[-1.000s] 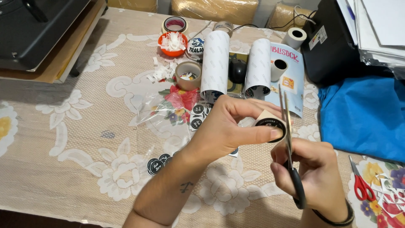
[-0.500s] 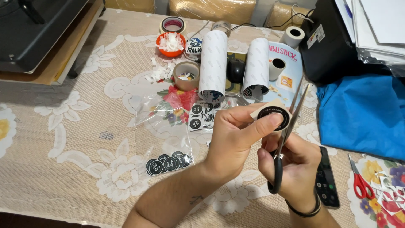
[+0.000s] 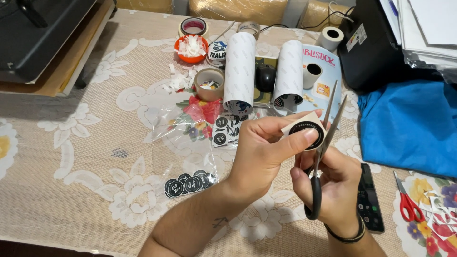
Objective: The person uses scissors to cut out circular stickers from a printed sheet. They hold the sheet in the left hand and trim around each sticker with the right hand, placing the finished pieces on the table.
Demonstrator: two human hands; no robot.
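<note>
Lace-patterned cloth covers the worktop (image 3: pixel 71 157), which is crowded with craft supplies. At its centre the left hand (image 3: pixel 266 152) pinches a round black sticker (image 3: pixel 307 133), with pale backing paper around it, between thumb and fingers, holding it up in front of the camera. The right hand (image 3: pixel 333 185) is closed through the black handles of a pair of scissors (image 3: pixel 326 138), whose blades stand parted just beside the sticker's right edge.

By the look of it, the step in hand is trimming the pale margin off the disc. The next cut seems to call for turning the sticker a little with the left fingers so the blades follow the black rim without biting into it.

A row of finished black stickers (image 3: pixel 188 183) lies on clear plastic near the left forearm, and more cut sheets (image 3: pixel 226 126) sit below two white paper rolls (image 3: pixel 240 66). A tape roll (image 3: pixel 209 83), a red bowl of scraps (image 3: pixel 191 47), a dark phone (image 3: pixel 369 197) and red-handled scissors (image 3: pixel 407 202) lie around, well apart from the hands.
</note>
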